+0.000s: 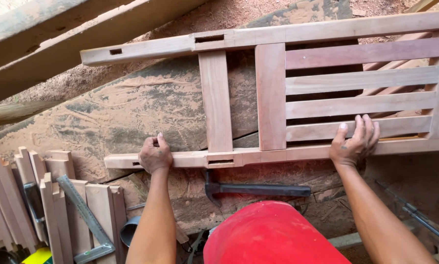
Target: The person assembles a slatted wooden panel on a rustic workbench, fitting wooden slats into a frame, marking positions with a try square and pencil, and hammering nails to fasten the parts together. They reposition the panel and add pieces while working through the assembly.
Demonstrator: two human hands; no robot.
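Bare forearms, no sleeves; red garment (270, 234) below; hands ungloved.

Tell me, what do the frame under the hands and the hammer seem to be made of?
The frame: bare, unfinished wood, pale to reddish, with visible grain and open mortises. The hammer: dark head, likely metal; the black handle could be rubber or coated steel, I cannot tell which.
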